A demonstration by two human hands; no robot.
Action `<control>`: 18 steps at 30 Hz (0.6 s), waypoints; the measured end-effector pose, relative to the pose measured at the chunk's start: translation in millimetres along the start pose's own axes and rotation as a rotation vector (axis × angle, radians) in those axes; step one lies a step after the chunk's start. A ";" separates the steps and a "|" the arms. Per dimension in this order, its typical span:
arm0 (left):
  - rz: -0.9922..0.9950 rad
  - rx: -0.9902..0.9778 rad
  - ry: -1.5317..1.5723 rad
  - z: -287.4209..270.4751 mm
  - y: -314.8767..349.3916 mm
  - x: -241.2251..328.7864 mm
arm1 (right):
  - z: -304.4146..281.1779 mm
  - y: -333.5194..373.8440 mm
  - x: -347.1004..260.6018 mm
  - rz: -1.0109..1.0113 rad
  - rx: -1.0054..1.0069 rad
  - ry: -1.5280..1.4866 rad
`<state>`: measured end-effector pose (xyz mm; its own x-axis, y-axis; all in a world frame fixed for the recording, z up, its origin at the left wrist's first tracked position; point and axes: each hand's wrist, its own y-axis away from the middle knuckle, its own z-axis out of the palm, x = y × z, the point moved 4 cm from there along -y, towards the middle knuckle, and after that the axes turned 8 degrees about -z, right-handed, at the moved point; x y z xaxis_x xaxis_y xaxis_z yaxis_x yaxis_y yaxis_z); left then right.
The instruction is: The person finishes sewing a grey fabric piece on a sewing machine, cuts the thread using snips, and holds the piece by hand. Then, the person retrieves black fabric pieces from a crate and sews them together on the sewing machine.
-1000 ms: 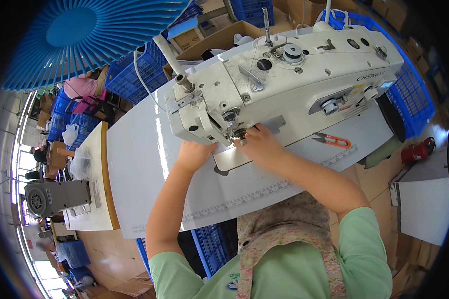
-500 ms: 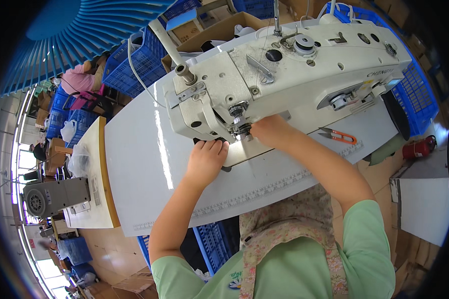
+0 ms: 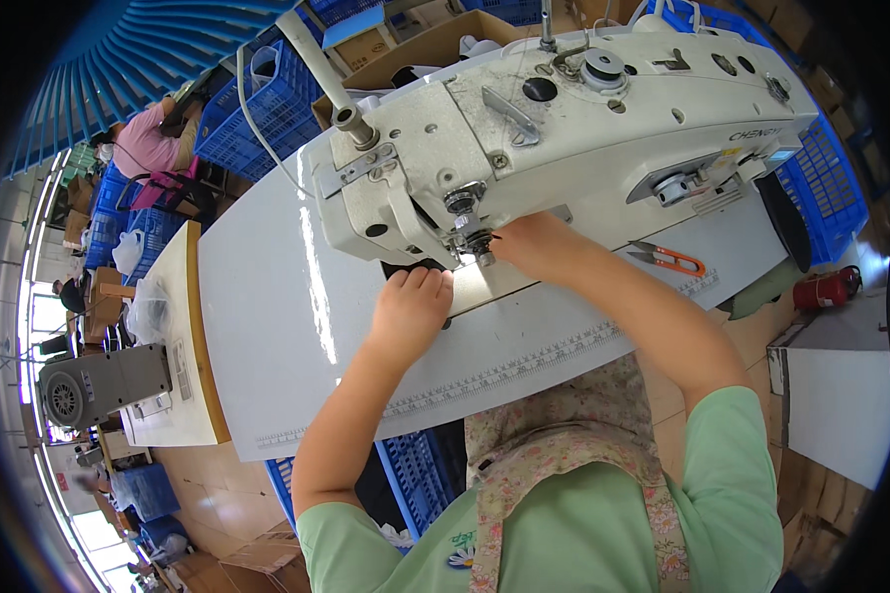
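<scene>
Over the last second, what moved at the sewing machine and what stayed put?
The left hand slid back from under the sewing machine head and now rests flat on the table beside the needle plate. The right hand stayed at the needle area. The orange snips did not move. Nothing was visibly picked up or let go.

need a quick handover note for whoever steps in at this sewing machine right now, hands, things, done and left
Left hand: flat on the white table just left of the needle area, fingers curled at the machine's base, holding nothing that shows.
Right hand: tucked under the head of the sewing machine at the presser foot; what its fingers grip is hidden.
Things: orange-handled snips lie on the table to the right of the right hand, untouched. No cloth is clearly visible at the needle.
Done: nothing sewn shows on the table.
Left: whatever the hands are setting at the needle; not clear from this view.
</scene>
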<state>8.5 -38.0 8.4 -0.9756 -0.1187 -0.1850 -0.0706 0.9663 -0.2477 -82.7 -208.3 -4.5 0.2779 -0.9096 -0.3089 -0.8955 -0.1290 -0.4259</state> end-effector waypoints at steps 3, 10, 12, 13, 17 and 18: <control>-0.006 0.000 0.001 0.5 1.3 0.7 | 0.8 3.6 -1.3 0.078 -0.030 -0.062; -0.027 0.031 0.010 1.4 -1.2 8.6 | 8.3 6.1 -17.8 -0.100 -0.056 0.157; -0.030 0.031 0.014 3.2 -2.0 11.5 | 6.6 6.0 -22.7 -0.139 -0.070 0.228; -0.029 0.032 0.016 3.6 -1.8 11.9 | 4.0 7.8 -23.4 -0.140 -0.040 0.219; -0.045 0.055 0.031 2.9 -2.7 12.9 | 1.3 9.3 -23.9 -0.135 -0.019 0.212; -0.051 0.061 0.031 2.2 -3.3 13.5 | 3.0 9.8 -23.4 -0.133 -0.021 0.212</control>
<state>-4.0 -43.3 4.6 -0.9771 -0.1593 -0.1409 -0.1087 0.9434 -0.3134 -96.9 -187.1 -4.0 0.3171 -0.9462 -0.0651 -0.8636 -0.2597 -0.4321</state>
